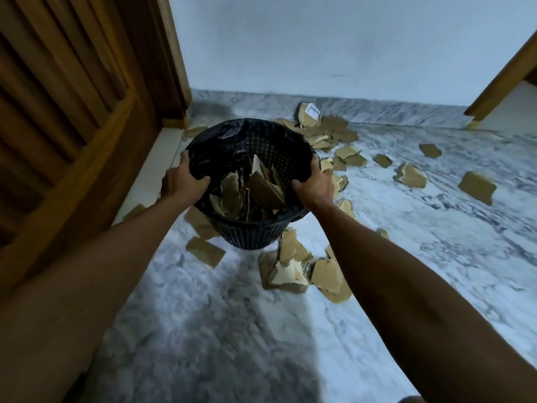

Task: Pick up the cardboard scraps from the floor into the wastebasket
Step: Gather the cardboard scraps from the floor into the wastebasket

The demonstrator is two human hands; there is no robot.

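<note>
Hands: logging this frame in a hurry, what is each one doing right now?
Left hand: closed, gripping the wastebasket rim.
Right hand: closed, gripping the opposite rim.

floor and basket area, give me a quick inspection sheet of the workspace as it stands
surface: grey-white marble floor, scraps scattered over it
job's things: black mesh wastebasket, tilted toward the camera, part filled with scraps; loose cardboard scraps on the floor in front of it, beside it and behind it, up to the wall
clutter: one scrap with a white label leans at the skirting
grippers: left hand grips the basket's left rim; right hand grips the right rim
cables: nothing seen
surroundings: wooden door at left, pale wall behind, wooden frame at far right
</note>
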